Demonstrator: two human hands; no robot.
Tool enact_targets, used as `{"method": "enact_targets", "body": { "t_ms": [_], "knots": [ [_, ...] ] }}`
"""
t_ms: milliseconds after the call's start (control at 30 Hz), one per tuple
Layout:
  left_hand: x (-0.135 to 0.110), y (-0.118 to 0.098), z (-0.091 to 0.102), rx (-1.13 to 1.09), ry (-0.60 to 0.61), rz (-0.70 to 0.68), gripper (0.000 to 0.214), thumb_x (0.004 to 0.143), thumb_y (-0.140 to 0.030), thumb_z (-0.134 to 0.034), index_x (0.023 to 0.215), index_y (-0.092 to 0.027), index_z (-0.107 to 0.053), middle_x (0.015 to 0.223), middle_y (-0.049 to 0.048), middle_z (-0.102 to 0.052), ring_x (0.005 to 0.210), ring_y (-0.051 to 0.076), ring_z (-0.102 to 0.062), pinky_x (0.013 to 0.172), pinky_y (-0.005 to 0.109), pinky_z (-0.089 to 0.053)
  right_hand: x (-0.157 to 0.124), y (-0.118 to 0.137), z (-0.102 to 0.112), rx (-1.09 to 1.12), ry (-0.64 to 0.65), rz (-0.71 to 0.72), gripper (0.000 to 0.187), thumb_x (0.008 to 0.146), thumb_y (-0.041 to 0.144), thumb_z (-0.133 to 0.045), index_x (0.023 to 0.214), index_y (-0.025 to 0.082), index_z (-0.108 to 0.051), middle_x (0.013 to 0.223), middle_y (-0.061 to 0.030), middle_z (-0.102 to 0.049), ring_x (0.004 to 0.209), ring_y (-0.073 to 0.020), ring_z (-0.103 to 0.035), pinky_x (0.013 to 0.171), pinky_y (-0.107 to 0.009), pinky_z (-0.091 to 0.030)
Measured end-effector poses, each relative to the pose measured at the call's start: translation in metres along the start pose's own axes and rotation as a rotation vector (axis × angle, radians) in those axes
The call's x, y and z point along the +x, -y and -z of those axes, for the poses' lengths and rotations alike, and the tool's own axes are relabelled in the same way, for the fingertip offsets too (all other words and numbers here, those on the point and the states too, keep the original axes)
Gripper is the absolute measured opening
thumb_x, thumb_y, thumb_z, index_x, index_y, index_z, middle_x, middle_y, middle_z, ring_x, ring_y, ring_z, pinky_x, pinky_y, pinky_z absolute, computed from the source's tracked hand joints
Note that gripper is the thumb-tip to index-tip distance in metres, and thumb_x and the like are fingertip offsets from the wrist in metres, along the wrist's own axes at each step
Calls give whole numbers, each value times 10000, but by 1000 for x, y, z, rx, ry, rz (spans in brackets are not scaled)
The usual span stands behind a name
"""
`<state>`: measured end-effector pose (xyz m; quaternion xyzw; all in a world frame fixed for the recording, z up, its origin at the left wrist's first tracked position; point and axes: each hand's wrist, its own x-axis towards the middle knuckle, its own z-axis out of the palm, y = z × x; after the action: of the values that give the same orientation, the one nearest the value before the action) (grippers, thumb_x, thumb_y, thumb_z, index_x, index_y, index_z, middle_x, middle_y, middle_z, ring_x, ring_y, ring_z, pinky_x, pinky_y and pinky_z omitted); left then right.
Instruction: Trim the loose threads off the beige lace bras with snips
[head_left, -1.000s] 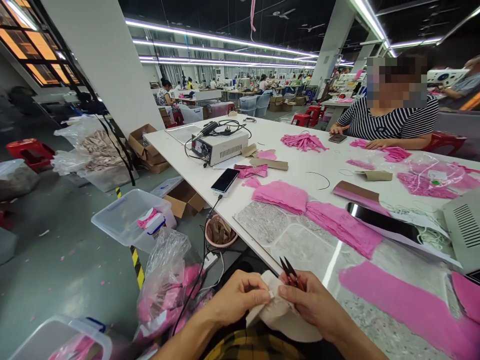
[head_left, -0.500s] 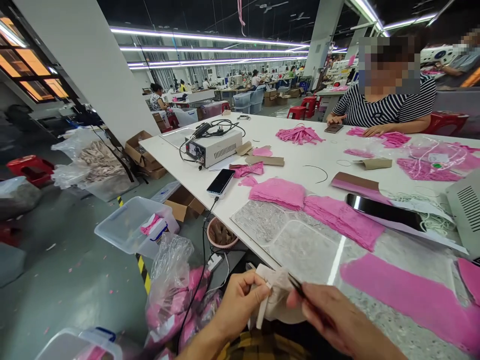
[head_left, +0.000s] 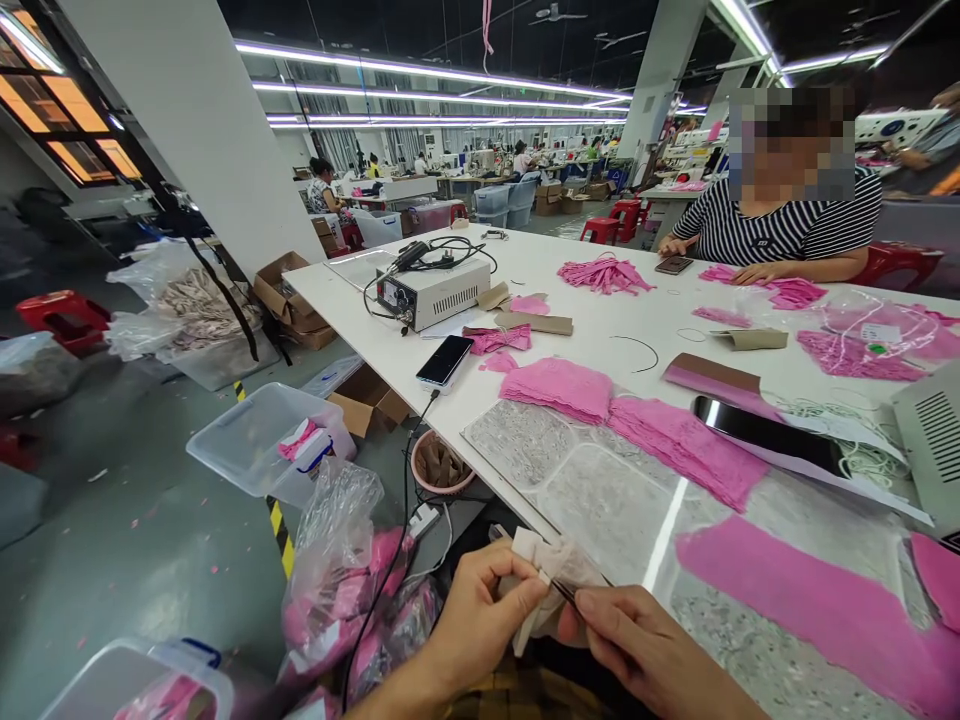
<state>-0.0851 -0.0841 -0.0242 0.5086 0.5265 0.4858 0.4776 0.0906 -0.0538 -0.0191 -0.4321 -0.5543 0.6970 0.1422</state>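
Observation:
My left hand [head_left: 480,620] pinches a small beige fabric piece [head_left: 551,565] at the bottom of the view, just off the near table edge. My right hand [head_left: 637,645] grips small dark snips [head_left: 564,590], whose tips touch the fabric beside my left thumb. Both hands are closed. On the table right above them lies a clear plastic sheet [head_left: 600,500] over speckled lace, with pink fabric strips [head_left: 810,600] to the right.
Stacks of pink fabric [head_left: 559,385], a phone [head_left: 444,360], a white control box [head_left: 427,290] and a dark ruler [head_left: 765,435] lie on the white table [head_left: 600,320]. A person in a striped shirt [head_left: 787,230] sits opposite. Plastic bins [head_left: 259,440], bags and cartons stand on the floor at left.
The snips were upright with tips above my right hand; now they point left into the fabric. My left hand has turned and raised the beige piece slightly.

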Motion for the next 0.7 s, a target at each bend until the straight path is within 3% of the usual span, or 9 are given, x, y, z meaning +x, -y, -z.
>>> {"method": "enact_targets", "body": {
  "t_ms": [367,700],
  "knots": [
    [-4,-4,-1,133,-19,-143,241,783,-281,-613,585,-144,-622,631,6,-552,598,117,-477,585,221,-366,-3,0,4,-16,21,-29,619,722,746,-430,726,176,-671,470,72,-302,443,-95,-222,432,-244,-129],
    [-6,1,-1,220,-22,-178,183,777,-214,-625,609,-146,-650,606,-6,-548,574,108,-473,587,221,-371,-2,-1,5,-22,32,-10,583,758,701,-444,732,167,-674,460,83,-287,435,-81,-205,426,-243,-115]
  ]
}}
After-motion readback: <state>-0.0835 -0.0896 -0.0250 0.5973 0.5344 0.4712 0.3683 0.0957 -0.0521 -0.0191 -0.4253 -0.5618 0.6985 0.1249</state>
